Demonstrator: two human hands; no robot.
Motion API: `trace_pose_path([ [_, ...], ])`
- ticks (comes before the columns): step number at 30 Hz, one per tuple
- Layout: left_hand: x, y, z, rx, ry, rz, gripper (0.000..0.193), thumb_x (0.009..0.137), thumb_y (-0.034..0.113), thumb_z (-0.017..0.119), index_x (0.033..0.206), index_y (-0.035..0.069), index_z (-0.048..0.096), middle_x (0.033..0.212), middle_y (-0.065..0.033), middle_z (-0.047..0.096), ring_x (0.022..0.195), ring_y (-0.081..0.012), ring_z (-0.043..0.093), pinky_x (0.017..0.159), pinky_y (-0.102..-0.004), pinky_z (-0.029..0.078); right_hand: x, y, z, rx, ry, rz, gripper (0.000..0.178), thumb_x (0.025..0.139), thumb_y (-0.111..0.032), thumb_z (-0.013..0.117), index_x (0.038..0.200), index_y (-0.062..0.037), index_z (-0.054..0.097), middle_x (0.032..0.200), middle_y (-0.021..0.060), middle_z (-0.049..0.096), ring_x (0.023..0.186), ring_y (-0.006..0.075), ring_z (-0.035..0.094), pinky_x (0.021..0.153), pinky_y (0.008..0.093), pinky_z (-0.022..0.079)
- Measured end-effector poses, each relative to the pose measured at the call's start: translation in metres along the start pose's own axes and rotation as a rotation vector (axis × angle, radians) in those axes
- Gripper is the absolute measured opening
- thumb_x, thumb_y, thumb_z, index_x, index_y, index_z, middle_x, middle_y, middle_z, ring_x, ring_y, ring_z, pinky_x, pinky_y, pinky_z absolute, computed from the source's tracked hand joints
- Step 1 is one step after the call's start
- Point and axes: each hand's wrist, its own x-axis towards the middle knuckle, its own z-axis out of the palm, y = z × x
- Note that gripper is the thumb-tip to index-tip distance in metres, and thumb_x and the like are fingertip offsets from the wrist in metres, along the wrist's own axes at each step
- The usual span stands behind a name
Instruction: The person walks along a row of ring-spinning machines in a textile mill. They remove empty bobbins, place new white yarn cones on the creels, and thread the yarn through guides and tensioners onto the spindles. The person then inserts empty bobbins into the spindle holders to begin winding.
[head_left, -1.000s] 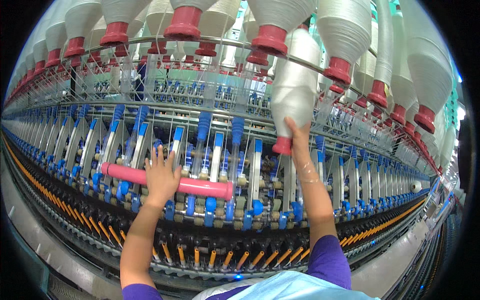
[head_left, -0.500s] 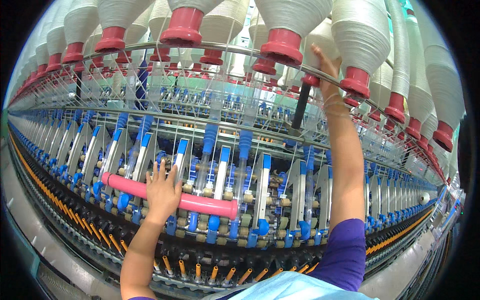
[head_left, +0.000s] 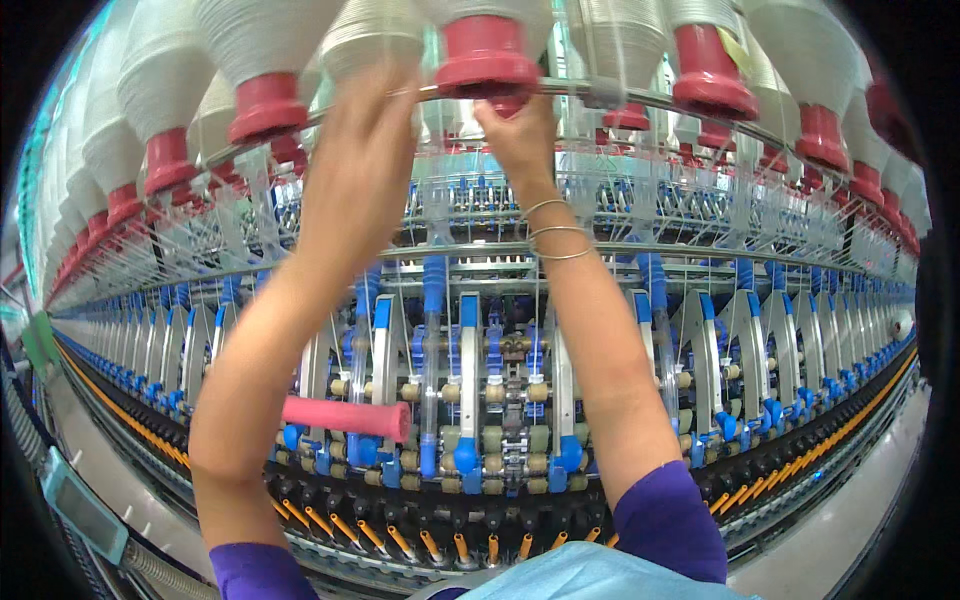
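Both my arms reach up to a row of hanging roving bobbins wound with white strand. My right hand [head_left: 525, 140] is raised behind the rail, curled around the red foot of a roving bobbin [head_left: 507, 104]; its thumb shows to the left, and its other fingers are mostly hidden. In front of it hangs another full bobbin [head_left: 487, 55] with a red base. My left hand [head_left: 368, 150] is lifted beside a white-wound bobbin [head_left: 372, 40], its fingers smeared by motion. A bare pink tube [head_left: 345, 415] lies across the machine's drafting arms, partly behind my left forearm.
A metal rail [head_left: 640, 97] runs below the bobbins, and a second bar [head_left: 620, 247] crosses lower down. Silver drafting arms [head_left: 469, 380] with blue tips stand in a row. Orange spindle tubes [head_left: 461, 547] line the front. A grey-framed panel [head_left: 85, 505] is at lower left.
My left hand has let go of the pink tube and risen to the bobbins. The view has shifted right along the machine. My right hand stays up among the bobbins.
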Motion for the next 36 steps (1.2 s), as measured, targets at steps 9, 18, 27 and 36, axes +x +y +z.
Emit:
trace_pose_path([
  [9, 0.124, -0.113, 0.094, 0.311, -0.793, -0.534, 0.027, 0.09, 0.01, 0.055, 0.115, 0.001, 0.057, 0.115, -0.0181, 0.059, 0.115, -0.0338, 0.052, 0.102, -0.0399, 0.039, -0.001, 0.007, -0.006, -0.573, 0.018, -0.244, 0.052, 0.07, -0.03, 0.08, 0.104, -0.0012, 0.053, 0.094, 0.016, 0.058, 0.089, 0.0326, 0.059, 0.078, 0.0436, 0.047],
  [18, 0.134, -0.141, 0.092, 0.189, -0.719, -0.676, 0.028, 0.092, 0.013, 0.055, 0.115, -0.002, 0.058, 0.114, -0.0169, 0.061, 0.113, -0.0292, 0.055, 0.099, -0.0371, 0.041, -0.005, -0.02, -0.008, -0.706, -0.091, -0.118, 0.049, 0.071, -0.026, 0.079, 0.109, -0.0058, 0.054, 0.1, 0.0158, 0.057, 0.098, 0.0335, 0.056, 0.082, 0.0441, 0.045],
  [27, 0.133, -0.103, 0.116, -0.042, -0.186, -0.527, 0.03, 0.094, 0.016, 0.054, 0.115, -0.005, 0.059, 0.113, -0.0157, 0.062, 0.11, -0.0245, 0.057, 0.096, -0.0343, 0.043, -0.004, 0.001, -0.003, 0.027, -0.104, 0.097, 0.041, 0.079, -0.015, 0.072, 0.113, -0.0032, 0.053, 0.099, 0.0153, 0.066, 0.097, 0.0299, 0.064, 0.089, 0.0386, 0.048],
  [36, -0.058, 0.11, -0.082, -1.422, -0.332, -0.872, 0.029, 0.098, 0.019, 0.052, 0.106, -0.006, 0.065, 0.102, -0.0115, 0.068, 0.101, -0.019, 0.063, 0.089, -0.0312, 0.048, 0.005, 0.048, -0.016, 0.866, -0.113, 0.909, 0.056, 0.095, -0.047, 0.046, 0.126, -0.0006, 0.046, 0.106, 0.0181, 0.062, 0.097, 0.0296, 0.063, 0.095, 0.0448, 0.043],
])
